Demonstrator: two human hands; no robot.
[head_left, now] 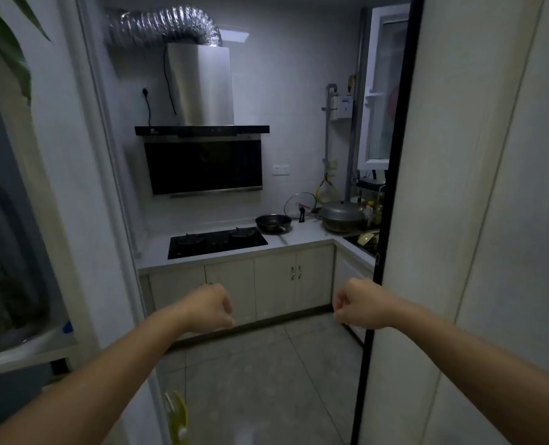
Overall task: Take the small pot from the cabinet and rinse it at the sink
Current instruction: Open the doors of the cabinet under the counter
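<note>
- Two bare hands, a left hand [207,308] and a right hand [358,305], both loosely curled and holding nothing.
- One black glass gas hob [217,242] with two burners, set into the pale counter [308,237].
- One dark round frying pan [273,223] on the counter.
- One glass pot lid [300,203] leaning against the wall.
- One large grey metal lidded pot [342,215] in the corner.
- One black and steel range hood [202,159], with one ribbed silver duct [164,25] above it.
- Four cream cabinet doors [274,282] under the hob side.
- One white wall socket [281,169].
- Several small bottles [371,211] by the pot; the number is unclear.
</note>
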